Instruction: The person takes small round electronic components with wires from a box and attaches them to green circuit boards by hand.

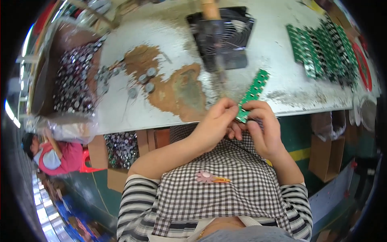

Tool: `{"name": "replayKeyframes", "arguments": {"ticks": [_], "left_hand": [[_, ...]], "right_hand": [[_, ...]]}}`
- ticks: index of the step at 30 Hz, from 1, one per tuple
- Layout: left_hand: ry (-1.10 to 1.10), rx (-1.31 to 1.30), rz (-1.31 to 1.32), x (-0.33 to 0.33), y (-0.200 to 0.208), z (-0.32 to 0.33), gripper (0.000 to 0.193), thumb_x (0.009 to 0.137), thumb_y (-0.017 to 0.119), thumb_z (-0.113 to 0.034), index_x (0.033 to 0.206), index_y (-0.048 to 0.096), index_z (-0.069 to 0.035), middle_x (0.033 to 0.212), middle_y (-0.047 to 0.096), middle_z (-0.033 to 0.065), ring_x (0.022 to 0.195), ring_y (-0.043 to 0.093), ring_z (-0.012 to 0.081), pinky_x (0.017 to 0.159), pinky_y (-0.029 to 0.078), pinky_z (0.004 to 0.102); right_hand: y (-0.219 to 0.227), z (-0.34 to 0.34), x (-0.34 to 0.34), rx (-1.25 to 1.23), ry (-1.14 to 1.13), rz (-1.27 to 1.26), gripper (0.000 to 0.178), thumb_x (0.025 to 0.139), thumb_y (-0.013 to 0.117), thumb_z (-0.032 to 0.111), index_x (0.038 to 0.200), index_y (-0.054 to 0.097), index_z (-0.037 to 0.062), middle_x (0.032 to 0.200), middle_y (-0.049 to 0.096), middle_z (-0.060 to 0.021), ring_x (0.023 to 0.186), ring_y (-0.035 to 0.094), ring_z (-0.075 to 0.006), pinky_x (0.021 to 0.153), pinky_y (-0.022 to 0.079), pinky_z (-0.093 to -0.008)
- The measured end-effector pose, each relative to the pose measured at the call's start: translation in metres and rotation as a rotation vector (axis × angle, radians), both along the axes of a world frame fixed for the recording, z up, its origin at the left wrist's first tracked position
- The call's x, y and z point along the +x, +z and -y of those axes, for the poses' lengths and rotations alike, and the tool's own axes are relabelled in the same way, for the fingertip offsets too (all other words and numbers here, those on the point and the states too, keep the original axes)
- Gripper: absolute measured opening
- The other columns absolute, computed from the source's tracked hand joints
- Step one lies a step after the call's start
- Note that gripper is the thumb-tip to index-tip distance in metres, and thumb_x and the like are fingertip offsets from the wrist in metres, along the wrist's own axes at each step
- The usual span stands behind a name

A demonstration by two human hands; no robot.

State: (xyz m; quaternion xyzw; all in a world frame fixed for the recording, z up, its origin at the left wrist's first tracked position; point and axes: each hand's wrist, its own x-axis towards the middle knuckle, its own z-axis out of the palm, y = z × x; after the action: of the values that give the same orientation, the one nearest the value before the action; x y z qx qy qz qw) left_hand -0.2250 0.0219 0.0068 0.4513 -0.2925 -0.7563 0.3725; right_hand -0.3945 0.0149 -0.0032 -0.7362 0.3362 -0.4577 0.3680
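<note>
A narrow green circuit board (254,89) is tilted up and away over the table's front edge, with small parts in rows along it. My left hand (219,123) is closed, its thumb and forefinger pinching the board's near end from the left. On the other side, my right hand (264,125) curls its fingers against the board's right edge near that same end. My fingers partly hide that end; whether a small part is also between them I cannot make out. Beyond the board stands a wooden-handled tool (210,11), its dark shaft pointing down and blurred.
A black fan (231,34) stands behind the tool. Stacked green boards (322,52) lie at the right, beside a red ring-shaped thing (362,66). Several round grey parts (149,76) sit on the brown-stained tabletop (117,115). A lined box (44,86) holds many small parts. Another person (60,157) sits at far left.
</note>
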Motion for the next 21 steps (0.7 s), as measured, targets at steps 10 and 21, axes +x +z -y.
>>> {"name": "replayKeyframes", "arguments": {"ticks": [10, 21], "left_hand": [[-0.023, -0.988, 0.890, 0.029, 0.029, -0.030, 0.026, 0.087, 0.058, -0.024, 0.097, 0.050, 0.000, 0.073, 0.061, 0.0151, 0.064, 0.062, 0.0318, 0.054, 0.046, 0.0376], [0.177, -1.338, 1.513, 0.163, 0.049, 0.037, 0.026, 0.072, 0.066, -0.006, 0.098, 0.066, -0.009, 0.083, 0.057, 0.0082, 0.078, 0.056, 0.0275, 0.066, 0.048, 0.0364]], "right_hand": [[0.029, -0.011, 0.027, -0.049, 0.032, -0.363, 0.009, 0.081, 0.055, -0.004, 0.089, 0.055, -0.0008, 0.083, 0.058, -0.0140, 0.071, 0.057, -0.0276, 0.062, 0.045, -0.0336], [0.010, -0.003, 0.008, 0.409, 0.023, 0.319, 0.004, 0.087, 0.056, 0.000, 0.084, 0.055, -0.0029, 0.091, 0.062, -0.0124, 0.081, 0.054, -0.0137, 0.075, 0.042, -0.0260]]}}
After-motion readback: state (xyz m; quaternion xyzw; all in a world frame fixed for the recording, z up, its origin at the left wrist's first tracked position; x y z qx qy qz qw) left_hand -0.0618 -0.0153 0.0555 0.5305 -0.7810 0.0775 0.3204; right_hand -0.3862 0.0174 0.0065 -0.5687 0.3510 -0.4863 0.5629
